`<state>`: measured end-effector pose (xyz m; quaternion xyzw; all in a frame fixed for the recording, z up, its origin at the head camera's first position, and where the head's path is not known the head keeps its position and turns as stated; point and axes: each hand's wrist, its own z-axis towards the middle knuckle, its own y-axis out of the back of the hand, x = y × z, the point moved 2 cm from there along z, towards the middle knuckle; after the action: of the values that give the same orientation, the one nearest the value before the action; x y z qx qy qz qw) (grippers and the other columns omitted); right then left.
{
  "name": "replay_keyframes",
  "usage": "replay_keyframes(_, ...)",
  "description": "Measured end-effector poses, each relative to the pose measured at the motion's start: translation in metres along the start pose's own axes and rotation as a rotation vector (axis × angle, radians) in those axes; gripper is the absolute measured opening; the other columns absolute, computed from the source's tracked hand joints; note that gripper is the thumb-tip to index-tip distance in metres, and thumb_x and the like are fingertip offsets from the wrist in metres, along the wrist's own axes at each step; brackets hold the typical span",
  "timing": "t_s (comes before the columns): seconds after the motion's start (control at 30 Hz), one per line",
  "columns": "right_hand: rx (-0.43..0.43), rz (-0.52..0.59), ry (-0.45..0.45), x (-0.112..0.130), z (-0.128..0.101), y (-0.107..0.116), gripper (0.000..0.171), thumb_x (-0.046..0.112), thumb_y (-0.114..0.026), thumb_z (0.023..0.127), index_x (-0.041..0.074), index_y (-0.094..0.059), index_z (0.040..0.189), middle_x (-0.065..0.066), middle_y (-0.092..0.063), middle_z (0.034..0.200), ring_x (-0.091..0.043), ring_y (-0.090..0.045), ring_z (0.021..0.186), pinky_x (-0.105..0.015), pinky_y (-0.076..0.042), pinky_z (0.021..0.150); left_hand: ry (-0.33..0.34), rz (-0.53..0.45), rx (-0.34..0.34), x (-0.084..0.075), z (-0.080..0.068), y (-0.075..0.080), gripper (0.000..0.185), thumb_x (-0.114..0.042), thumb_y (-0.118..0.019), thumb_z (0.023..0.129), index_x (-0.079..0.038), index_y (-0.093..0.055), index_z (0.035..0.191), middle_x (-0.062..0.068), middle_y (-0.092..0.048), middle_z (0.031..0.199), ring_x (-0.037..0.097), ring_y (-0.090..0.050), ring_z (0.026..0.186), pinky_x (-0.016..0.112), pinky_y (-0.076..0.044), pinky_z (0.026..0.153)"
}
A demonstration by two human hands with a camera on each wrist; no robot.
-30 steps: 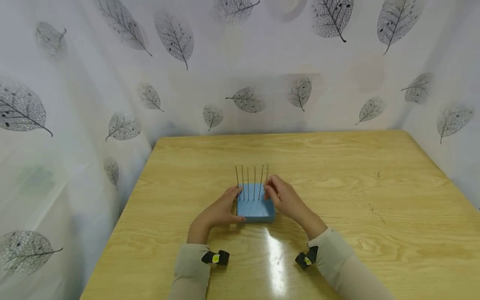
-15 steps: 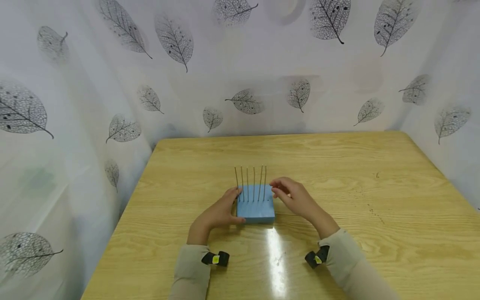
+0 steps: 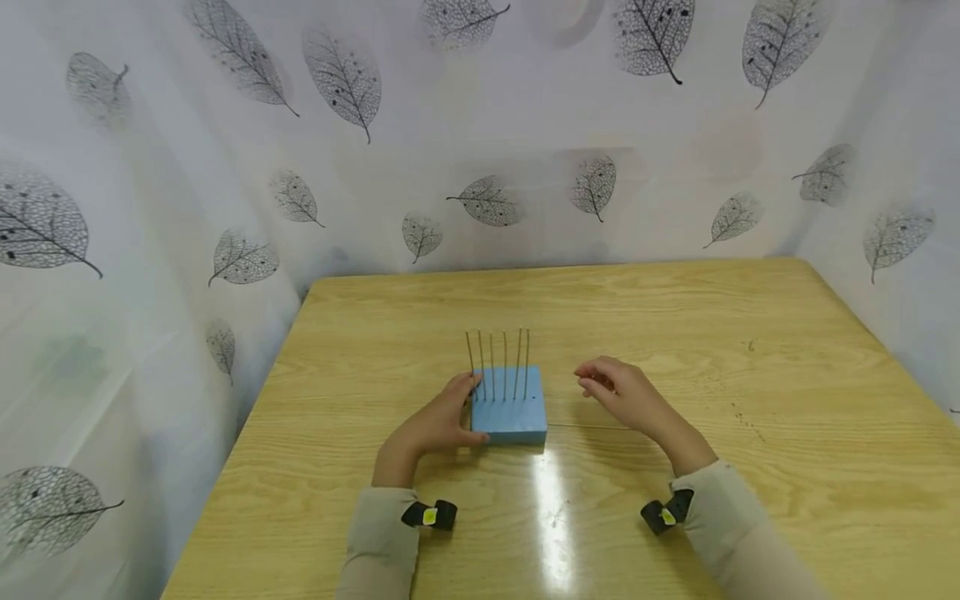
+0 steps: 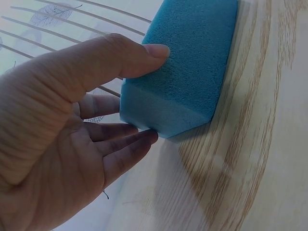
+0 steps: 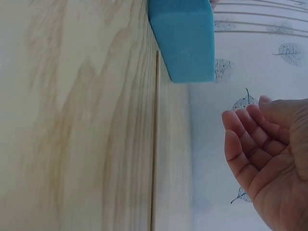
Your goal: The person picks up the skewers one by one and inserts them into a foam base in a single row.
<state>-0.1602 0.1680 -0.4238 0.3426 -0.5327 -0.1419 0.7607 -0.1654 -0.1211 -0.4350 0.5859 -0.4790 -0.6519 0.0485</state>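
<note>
Your right hand has come away from the blue foam block: a second ago its fingertips were up against the thin metal rods at the block's right side, half a second ago they had drawn just clear, and now the hand sits well apart, right of centre in the head view. All six rods stand upright in a row along the far edge of the block, so the last one looks seated and the right hand's part in it seems finished; the block itself has not shifted and lies at the middle of the wooden surface, slightly left of the glare streak. Your left hand has stayed where it was, bracing the block. In the left wrist view the thumb lies flat on the block's top face and the fingers press against its near side, so the hand pinches the foam between thumb and fingers. The right hand holds nothing: in the right wrist view its palm faces the block, the fingers held loosely together and gently curved, with the thumb lying over them. Its wrist hangs low over the surface at the lower right of the head view, forearm angled in toward the centre, while the left forearm runs straight up from the bottom edge.
</note>
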Motion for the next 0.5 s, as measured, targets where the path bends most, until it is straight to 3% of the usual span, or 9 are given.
replay_keyframes(0.03,0.003,-0.007,0.0,-0.002,-0.002,0.002,0.02,0.006,-0.056,0.094,-0.005,-0.062,0.109,-0.012,-0.063,0.097,-0.022,-0.064,0.08,-0.033,-0.053,0.072,-0.002,0.001,0.0,0.0,0.0,0.0,0.092,-0.02,-0.077,0.08,0.001,-0.02,0.149,0.021,-0.016,0.154,0.033,-0.019,0.141,0.047,-0.025,0.111)
replay_keyframes(0.13,0.016,-0.028,-0.015,-0.008,-0.007,0.005,0.019,0.005,-0.056,0.094,-0.005,-0.062,0.109,-0.011,-0.063,0.097,-0.021,-0.064,0.081,-0.037,-0.053,0.074,-0.008,0.002,0.001,0.0,0.001,0.001,0.092,-0.02,-0.077,0.079,0.002,-0.02,0.148,0.022,-0.016,0.153,0.034,-0.019,0.14,0.047,-0.025,0.111)
replay_keyframes(0.5,0.058,-0.08,-0.063,-0.02,-0.021,0.015,0.016,0.0,-0.059,0.091,-0.006,-0.063,0.105,-0.01,-0.065,0.092,-0.018,-0.06,0.082,-0.032,-0.052,0.071,0.001,-0.005,0.011,0.002,0.002,0.0,0.093,-0.021,-0.077,0.08,0.001,-0.019,0.149,0.022,-0.014,0.154,0.034,-0.017,0.141,0.049,-0.025,0.111)
